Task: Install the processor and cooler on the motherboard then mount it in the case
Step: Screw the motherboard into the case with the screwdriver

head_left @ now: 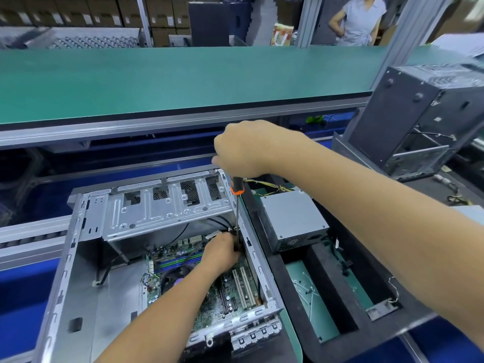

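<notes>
A person's right hand (245, 148) grips an upright screwdriver (237, 195) over the open case (78, 258), while the left hand (222, 254) pinches its tip above the motherboard (225, 299) lying inside, near the case's far right corner.

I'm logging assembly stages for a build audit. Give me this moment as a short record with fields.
stage: motherboard lies inside the case
right hand: grips the screwdriver handle from above, shaft upright
left hand: down in the case, fingers at the shaft's lower end
tip: hidden behind the left hand
beside case: grey power supply on its right
</notes>
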{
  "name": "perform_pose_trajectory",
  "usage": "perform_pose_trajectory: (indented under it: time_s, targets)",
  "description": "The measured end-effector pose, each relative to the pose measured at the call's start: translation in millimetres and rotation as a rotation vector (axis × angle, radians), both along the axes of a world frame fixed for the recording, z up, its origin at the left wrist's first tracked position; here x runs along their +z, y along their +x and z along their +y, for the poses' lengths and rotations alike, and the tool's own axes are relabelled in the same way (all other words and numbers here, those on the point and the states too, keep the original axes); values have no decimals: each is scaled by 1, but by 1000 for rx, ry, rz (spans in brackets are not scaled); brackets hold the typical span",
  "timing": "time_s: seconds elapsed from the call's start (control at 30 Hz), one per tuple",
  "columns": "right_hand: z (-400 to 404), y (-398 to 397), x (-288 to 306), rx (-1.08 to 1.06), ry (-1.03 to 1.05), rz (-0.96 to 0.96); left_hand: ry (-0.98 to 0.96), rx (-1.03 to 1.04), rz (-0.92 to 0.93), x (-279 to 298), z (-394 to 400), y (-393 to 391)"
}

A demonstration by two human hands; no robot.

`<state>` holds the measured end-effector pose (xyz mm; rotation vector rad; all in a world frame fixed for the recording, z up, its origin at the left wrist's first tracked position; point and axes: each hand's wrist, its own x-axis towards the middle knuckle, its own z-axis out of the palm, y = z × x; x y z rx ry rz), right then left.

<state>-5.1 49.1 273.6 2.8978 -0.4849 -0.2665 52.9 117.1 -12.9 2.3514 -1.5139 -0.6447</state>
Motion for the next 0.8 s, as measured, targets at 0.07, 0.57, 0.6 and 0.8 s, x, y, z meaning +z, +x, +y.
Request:
perform_pose_trajectory:
  time_s: [0.07,0.57,0.6,0.8]
  targets:
    - [1,-2,4,4,60,79,2,10,2,0,0,0]
    - [10,-7,12,26,115,176,-10,12,-6,0,1,1]
    - [9,-8,14,54,144,155,-5,13,-9,0,1,1]
    - [13,-7,7,34,-17,35,-3,5,-6,1,1,0]
